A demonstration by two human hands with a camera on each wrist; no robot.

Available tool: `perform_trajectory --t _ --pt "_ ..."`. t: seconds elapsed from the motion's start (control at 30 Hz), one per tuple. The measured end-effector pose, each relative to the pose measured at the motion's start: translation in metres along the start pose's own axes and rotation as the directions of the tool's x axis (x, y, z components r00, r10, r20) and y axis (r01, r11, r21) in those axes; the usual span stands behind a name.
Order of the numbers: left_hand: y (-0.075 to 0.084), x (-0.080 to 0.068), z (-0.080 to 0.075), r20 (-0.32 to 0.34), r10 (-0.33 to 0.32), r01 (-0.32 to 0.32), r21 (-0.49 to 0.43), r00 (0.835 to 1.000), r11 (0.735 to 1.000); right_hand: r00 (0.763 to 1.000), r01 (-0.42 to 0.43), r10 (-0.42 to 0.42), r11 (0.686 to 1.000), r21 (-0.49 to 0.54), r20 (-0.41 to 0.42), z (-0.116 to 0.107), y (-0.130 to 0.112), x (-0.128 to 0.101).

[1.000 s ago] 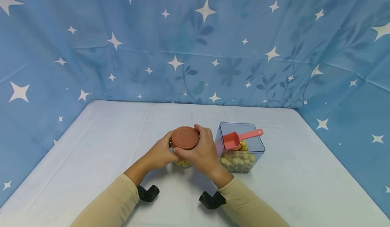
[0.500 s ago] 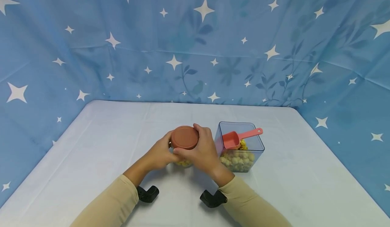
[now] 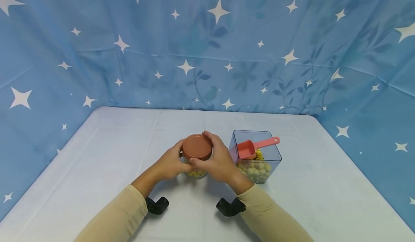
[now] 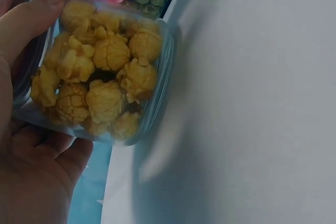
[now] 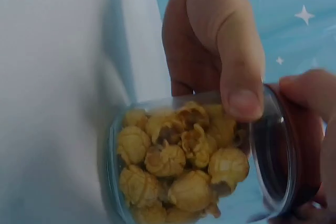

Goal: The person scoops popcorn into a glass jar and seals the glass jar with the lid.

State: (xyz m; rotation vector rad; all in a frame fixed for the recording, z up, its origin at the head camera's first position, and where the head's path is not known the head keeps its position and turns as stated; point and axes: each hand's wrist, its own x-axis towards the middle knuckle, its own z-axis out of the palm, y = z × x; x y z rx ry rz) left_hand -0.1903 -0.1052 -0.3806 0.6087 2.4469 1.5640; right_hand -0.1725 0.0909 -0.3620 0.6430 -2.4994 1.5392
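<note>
A clear jar (image 4: 102,72) of caramel popcorn stands upright between both hands, its base close to the white tabletop. Its round brown lid (image 3: 197,146) sits on the mouth. From the left side my left hand (image 3: 170,162) grips the jar's body, thumb pressed on the clear wall in the right wrist view. My right hand (image 3: 222,162) holds the lid's edge from the right, thumb in front and fingers behind. Popcorn (image 5: 184,166) fills much of the jar. The far side of the lid is partly covered by the right fingers.
Right of the hands stands a clear square container (image 3: 277,166) of popcorn, close to the right hand. A pink scoop (image 3: 248,149) lies in it, handle over the rim. The white table (image 3: 129,137) ends at a blue star-patterned curtain (image 3: 155,36) behind.
My right hand has turned slightly around the lid, its thumb and wrist shifting right. The left hand, jar and container stay in place.
</note>
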Motion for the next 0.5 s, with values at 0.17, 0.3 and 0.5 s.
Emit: perform_trajectory --t 0.17,0.3,0.5 --pt "0.001 -0.001 0.000 -0.010 -0.028 0.028 -0.020 1.000 0.999 0.992 -0.037 0.025 0.995 -0.094 -0.125 0.010 -0.006 0.000" --pt "0.000 -0.001 0.000 -0.016 -0.035 0.034 -0.029 0.999 0.999 0.980 -0.059 0.033 0.989 -0.132 -0.195 0.017 -0.007 0.000" --pt "0.001 -0.001 -0.004 0.006 -0.010 0.009 0.058 1.000 0.998 0.989 -0.064 0.046 0.990 -0.126 -0.141 0.013 -0.010 -0.004"
